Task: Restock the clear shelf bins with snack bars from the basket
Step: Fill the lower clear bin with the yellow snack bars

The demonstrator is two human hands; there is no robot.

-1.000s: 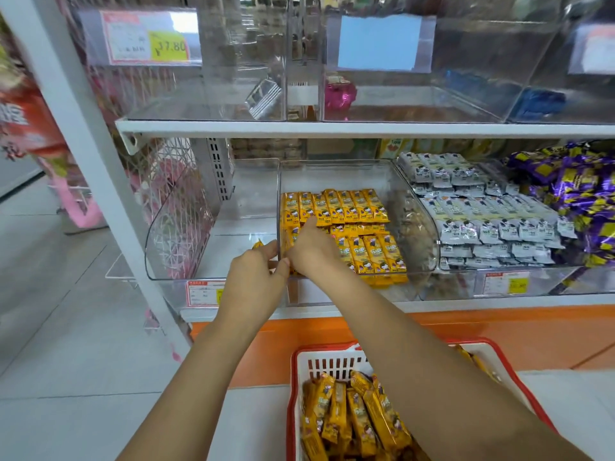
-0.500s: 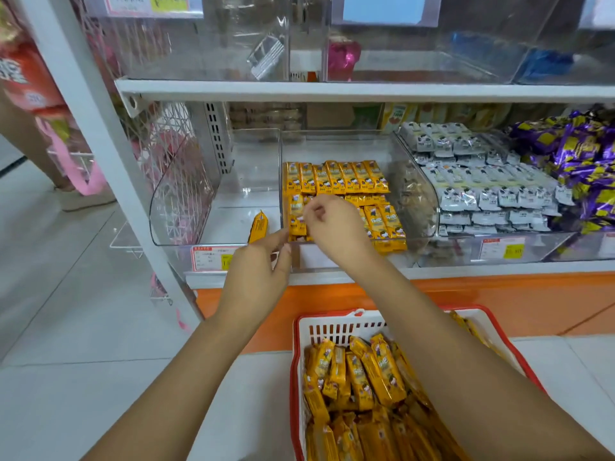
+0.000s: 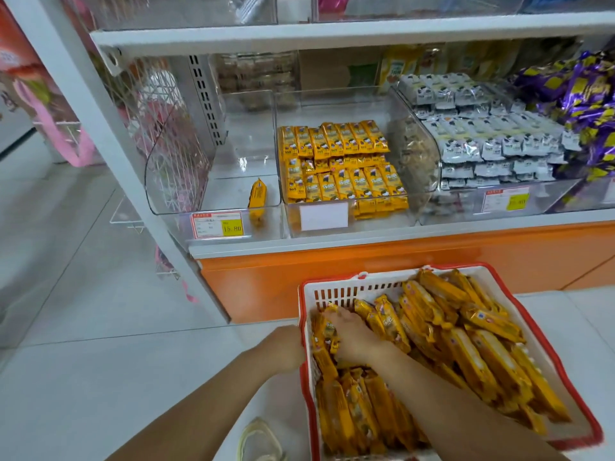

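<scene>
Snack bars (image 3: pixel 429 307): both hands back from the bin (image 3: pixel 382 224) to the basket (image 3: pixel 332 291).
Right hand (image 3: pixel 352 334) fingers (image 3: pixel 339 319) curl over bars beneath them, grip unclear; left hand (image 3: pixel 286 347) fingers hidden at the rim. 1 refill round done, next begins.

You got bright, even shop light, faint shadows. Glare sat on clear bins (image 3: pixel 412 154). Top edge blurred; frame edges bowed.
</scene>
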